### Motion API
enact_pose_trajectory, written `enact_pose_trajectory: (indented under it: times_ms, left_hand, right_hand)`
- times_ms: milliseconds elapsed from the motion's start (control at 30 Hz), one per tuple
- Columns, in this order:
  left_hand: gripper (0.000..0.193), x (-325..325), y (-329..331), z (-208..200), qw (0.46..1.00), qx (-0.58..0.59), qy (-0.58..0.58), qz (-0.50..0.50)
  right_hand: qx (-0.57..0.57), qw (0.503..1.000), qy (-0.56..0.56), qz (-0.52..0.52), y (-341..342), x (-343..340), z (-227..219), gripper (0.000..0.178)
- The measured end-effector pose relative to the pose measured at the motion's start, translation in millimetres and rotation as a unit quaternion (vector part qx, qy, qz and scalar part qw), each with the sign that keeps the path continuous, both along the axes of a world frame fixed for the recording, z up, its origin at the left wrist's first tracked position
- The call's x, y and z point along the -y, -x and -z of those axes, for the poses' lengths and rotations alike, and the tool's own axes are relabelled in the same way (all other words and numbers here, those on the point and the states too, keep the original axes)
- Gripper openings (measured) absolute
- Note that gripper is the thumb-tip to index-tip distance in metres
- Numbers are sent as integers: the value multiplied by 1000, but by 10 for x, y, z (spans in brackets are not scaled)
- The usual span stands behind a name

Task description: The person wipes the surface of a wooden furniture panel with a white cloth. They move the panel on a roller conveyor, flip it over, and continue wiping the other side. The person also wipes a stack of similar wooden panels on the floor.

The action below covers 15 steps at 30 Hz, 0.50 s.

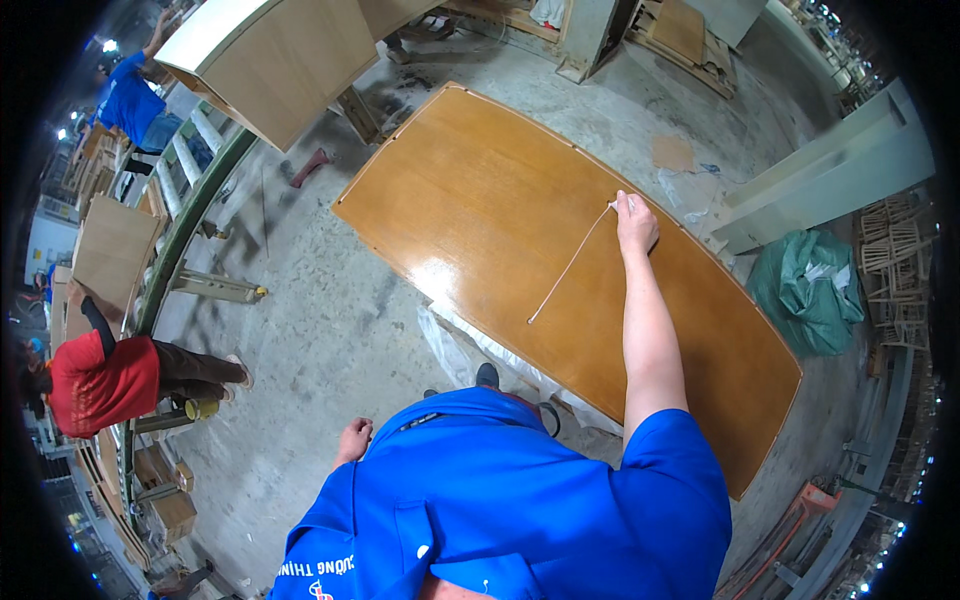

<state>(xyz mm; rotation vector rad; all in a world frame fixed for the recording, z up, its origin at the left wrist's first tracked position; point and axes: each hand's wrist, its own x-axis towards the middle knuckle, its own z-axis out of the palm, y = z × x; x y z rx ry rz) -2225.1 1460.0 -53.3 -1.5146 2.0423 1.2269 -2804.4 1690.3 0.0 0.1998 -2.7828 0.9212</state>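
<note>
Pinching one end of cord (572, 259) in right hand (636, 222) over panel (480, 200), near its far edge, so apparently under way, with that end taken up but the other seemingly loose, not yet fastened; can't tell left hand's (353, 441) finger state.

stained grey floor (310, 350), thick pale column (825, 175)
</note>
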Motion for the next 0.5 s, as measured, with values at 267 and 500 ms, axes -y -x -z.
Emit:
enact_pose_trajectory:
  times_ms: [267, 500]
  left_hand:
    - [26, -17, 92, 22, 1000, -27, -3, -12]
    - [32, -33, -465, -7, 998, -2, 54, -30]
  right_hand:
    - [-27, 998, 43, 34, 284, 22, -51, 34]
    - [19, 999, 27, -33, 211, 238, -168, 28]
